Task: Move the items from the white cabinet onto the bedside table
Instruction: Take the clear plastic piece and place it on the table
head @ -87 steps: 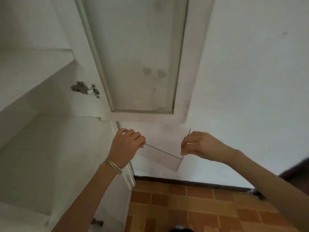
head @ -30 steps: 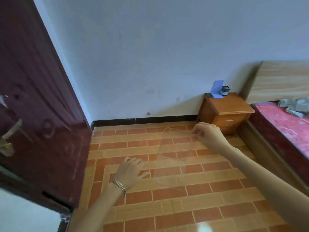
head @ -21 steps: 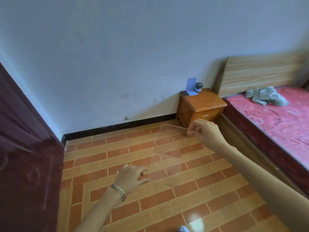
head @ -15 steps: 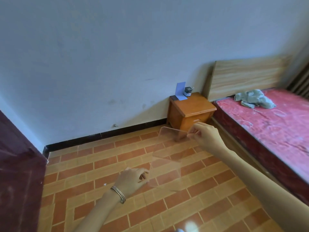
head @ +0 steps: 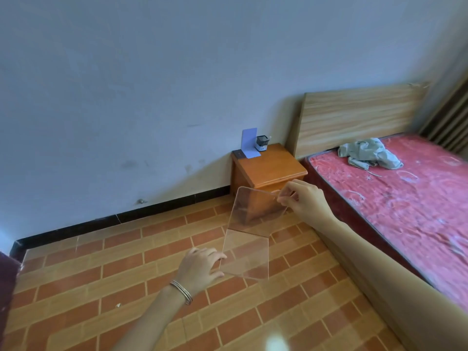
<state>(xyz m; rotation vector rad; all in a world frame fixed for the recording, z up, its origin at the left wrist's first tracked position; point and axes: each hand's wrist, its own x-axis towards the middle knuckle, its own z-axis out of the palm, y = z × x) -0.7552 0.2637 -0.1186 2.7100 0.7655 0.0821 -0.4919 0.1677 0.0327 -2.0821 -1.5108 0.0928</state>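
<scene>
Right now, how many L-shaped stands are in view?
2. A clear stand gripped by the left hand and right hand; a blue stand at the back of the bedside table. Others may be hidden.

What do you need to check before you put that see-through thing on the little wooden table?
1. Low grip: the left hand holds the clear sheet at its lower edge: ok.
2. High grip: the right hand pinches its upper corner: ok.
3. The bedside table has bare top at the front: ok.
4. The blue card and small black box sit at the back, by the wall: ok.
5. Sheet above the table: not ok, it hangs over the floor tiles.
6. Sheet free of cracks: cannot tell.
</scene>
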